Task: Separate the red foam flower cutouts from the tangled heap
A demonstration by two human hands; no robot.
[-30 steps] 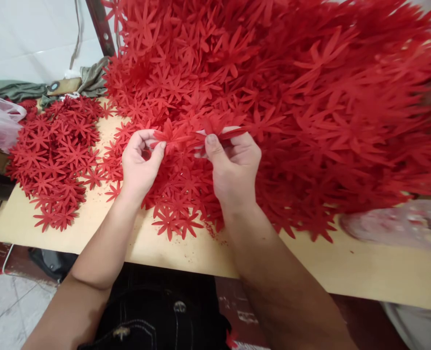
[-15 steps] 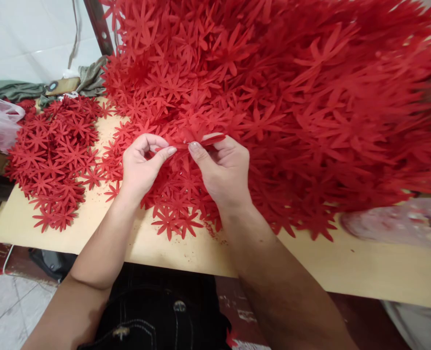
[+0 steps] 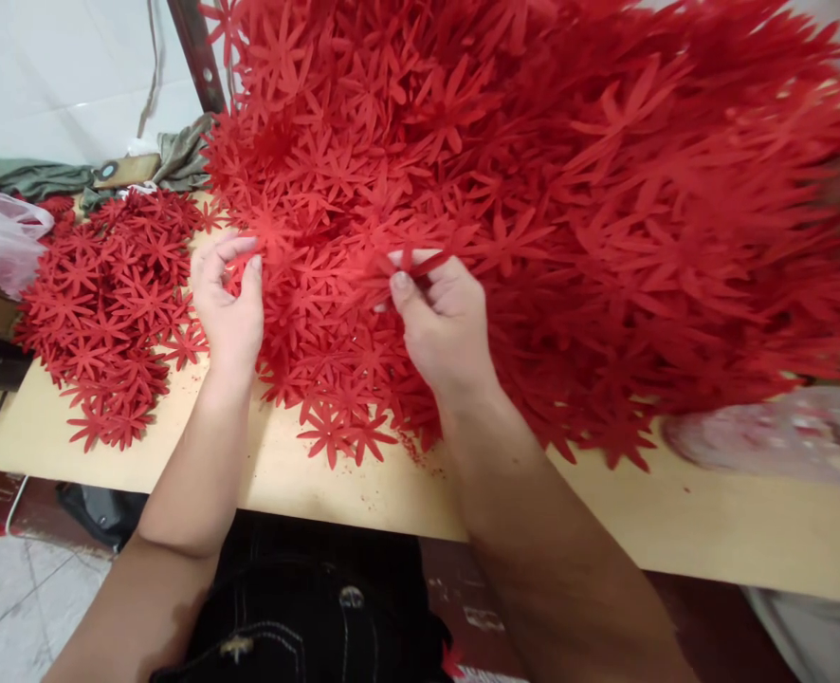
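My right hand (image 3: pixel 445 318) pinches a red fabric flower cutout (image 3: pixel 372 277) between thumb and forefinger, with narrow petals sticking out past the fingertips. To its left, my left hand (image 3: pixel 229 299) is curled with thumb and forefinger close together. A blurred, brighter red flower cutout (image 3: pixel 272 232) shows at those fingertips and seems to be held there. Both hands are over the front left of a large heap of red flower cutouts (image 3: pixel 463 180). A smaller pile of the same cutouts (image 3: pixel 111 304) lies left of my left hand.
A pale tabletop (image 3: pixel 363 489) runs beneath the heaps, with red crumbs near its front. A white plastic bag (image 3: pixel 8 232) sits at the left edge. Behind the small pile are a phone (image 3: pixel 127 171) and green cloth (image 3: pixel 43 180). A clear plastic container (image 3: pixel 768 432) stands at right.
My hands have drawn apart. The left moved left and slightly up from the right hand, towards the smaller pile; the right stayed nearly in place, still pinching red petals.
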